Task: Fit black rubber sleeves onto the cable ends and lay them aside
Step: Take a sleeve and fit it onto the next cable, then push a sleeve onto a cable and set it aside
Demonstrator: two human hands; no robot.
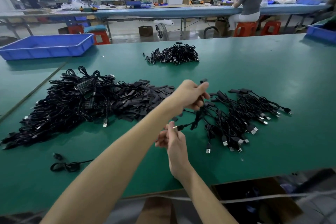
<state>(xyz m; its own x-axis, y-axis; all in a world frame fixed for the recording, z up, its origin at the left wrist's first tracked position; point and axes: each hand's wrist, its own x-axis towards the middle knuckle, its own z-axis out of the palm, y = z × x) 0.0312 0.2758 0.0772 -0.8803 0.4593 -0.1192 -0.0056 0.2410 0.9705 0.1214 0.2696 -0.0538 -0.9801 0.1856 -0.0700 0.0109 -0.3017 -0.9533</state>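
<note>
L hand (190, 96) curled round cable (197, 116), above mid bench (272, 78). R hand (174, 140) pinches USB plug (175, 128). Sleeve (203, 80) seems on (blurred, not sure). Check full seating, then lay w/ pile (245, 114) toward right edge.

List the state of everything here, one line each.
left hand: grips the held cable, raised.
right hand: pinches its USB plug.
held cable: off the table, between both hands.
large cable heap: tangled.
loose sleeves: piled beside it.
blue tray: no contents visible.
</note>
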